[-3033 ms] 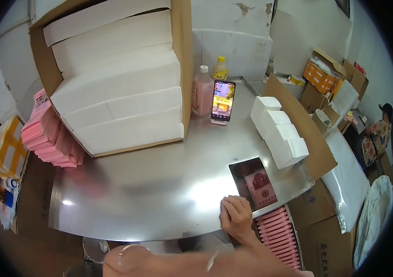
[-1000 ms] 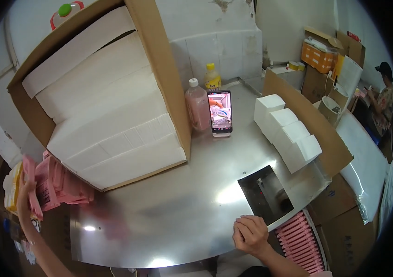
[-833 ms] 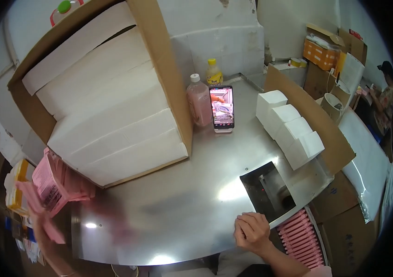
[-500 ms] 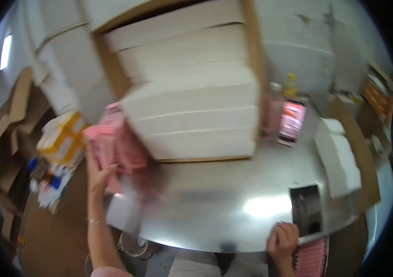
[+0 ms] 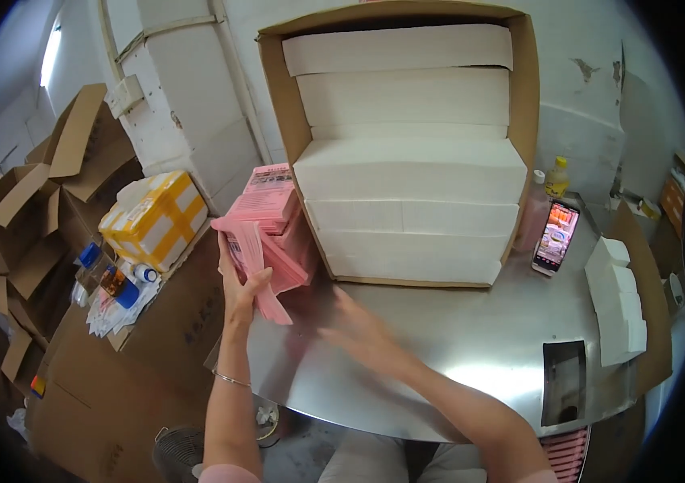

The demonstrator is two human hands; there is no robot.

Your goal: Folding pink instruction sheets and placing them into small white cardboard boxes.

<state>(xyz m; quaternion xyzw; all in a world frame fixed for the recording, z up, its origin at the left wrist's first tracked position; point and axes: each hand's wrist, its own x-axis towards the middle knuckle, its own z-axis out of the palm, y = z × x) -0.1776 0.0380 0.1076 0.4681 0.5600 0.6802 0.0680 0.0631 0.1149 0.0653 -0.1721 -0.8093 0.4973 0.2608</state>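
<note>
The left hand (image 5: 239,291) grips a bundle of flat pink bags (image 5: 251,251), pinching it between the thumb in front and the fingers behind. The bundle stands tilted in this hand, its upper end rising above the fingers and its lower end hanging to the right of the thumb, over the near left part of the metal table (image 5: 439,354). The right hand (image 5: 365,332) is blurred over the table, to the right of the left thumb and apart from the bundle; its thumb and fingers look spread, though the blur hides each finger's exact bend.

Just beyond the left fingertips, a stack of pink bags (image 5: 272,196) leans against the side of an open carton (image 5: 524,121). The carton lies straight ahead of the right fingers, filled with layers of white paper (image 5: 419,173). To the left of the left fingers are a box with yellow tape (image 5: 153,221) and a blue-capped bottle (image 5: 109,276). Well to the right of the right fingers, a lit phone (image 5: 557,237) stands tilted on the table. Farther right are white paper stacks (image 5: 618,302), with a rectangular opening (image 5: 564,382) in the table nearer the person.
</note>
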